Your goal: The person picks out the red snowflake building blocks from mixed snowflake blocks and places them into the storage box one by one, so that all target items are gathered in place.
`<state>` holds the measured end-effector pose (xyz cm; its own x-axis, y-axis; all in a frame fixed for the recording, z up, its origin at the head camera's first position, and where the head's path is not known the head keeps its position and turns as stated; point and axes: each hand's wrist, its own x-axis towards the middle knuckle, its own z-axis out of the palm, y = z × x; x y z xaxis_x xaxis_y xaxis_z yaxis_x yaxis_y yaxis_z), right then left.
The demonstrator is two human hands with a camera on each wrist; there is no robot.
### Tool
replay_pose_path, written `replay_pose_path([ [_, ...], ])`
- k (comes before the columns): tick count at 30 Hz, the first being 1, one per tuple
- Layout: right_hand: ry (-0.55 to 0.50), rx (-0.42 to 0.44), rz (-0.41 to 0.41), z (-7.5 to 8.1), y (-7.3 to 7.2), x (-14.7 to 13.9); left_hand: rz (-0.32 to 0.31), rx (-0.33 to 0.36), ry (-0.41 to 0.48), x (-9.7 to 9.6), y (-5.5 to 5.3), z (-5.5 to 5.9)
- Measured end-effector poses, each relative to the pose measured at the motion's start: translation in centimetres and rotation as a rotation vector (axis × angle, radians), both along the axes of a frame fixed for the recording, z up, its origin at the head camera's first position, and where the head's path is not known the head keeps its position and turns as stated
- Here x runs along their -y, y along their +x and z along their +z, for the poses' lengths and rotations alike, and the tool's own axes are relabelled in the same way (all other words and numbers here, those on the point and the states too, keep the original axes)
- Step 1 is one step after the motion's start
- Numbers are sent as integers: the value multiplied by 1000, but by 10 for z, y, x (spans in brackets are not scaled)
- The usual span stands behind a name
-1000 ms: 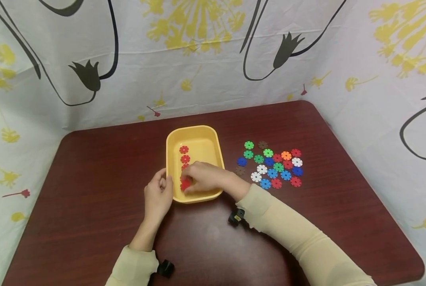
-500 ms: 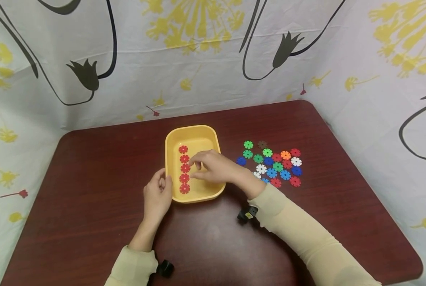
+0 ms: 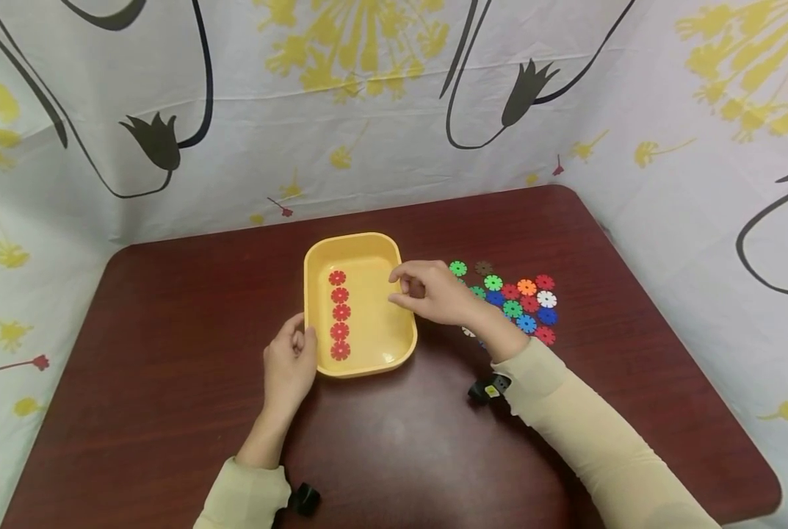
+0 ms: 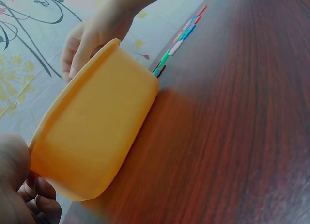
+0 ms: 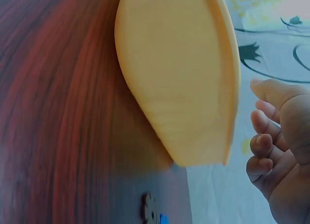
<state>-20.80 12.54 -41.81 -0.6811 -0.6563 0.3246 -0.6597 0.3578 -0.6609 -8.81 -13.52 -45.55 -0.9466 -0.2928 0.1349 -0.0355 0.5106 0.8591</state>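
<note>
A yellow plastic tray [image 3: 379,308] stands on the table. Several red snowflake discs [image 3: 341,312] lie in it, in a straight column along its left side. My left hand [image 3: 291,361] holds the tray's near-left rim, the thumb at the edge and the other fingers curled against the outer wall. Over the tray's right rim hovers my right hand [image 3: 436,292], fingers loosely bent, thumb apart from the index finger and nothing between them. In the right wrist view the right hand [image 5: 283,136] appears beside the tray wall, holding nothing.
Right of the tray lies a loose group of snowflake discs [image 3: 512,308] in green, blue, white, red, orange and brown, partly covered by the right hand and forearm. A patterned cloth [image 3: 380,169] hangs behind the dark red table [image 3: 189,330].
My right hand let go of a red disc at the column's near end, rose and moved right to the tray's right rim. The left hand stayed on the left rim.
</note>
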Motion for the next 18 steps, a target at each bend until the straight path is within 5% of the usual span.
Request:
replay_pose_path([
  [18,96,87,-156,-12,-9,-61,-4,-10,13,1,0,-1],
])
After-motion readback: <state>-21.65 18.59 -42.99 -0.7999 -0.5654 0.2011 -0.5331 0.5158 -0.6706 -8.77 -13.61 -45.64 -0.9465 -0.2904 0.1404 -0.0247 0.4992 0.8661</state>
